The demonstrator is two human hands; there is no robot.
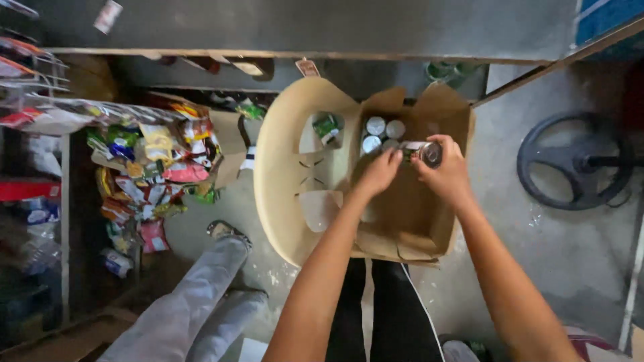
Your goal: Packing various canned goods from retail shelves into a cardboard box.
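An open cardboard box (429,228) rests on a beige plastic chair (285,188) in front of me. Three cans (384,134) with silver tops stand upright in the box's far left corner. My right hand (448,173) is over the box and grips a can (426,153) lying on its side, its silver end facing me. My left hand (380,171) reaches in beside it, and its fingertips touch the same can from the left.
Another person's legs in light grey trousers (194,302) stand at lower left. A pile of colourful snack packets (157,167) fills a carton on the left, next to shelves. A black round stand base (577,161) lies on the concrete floor at right.
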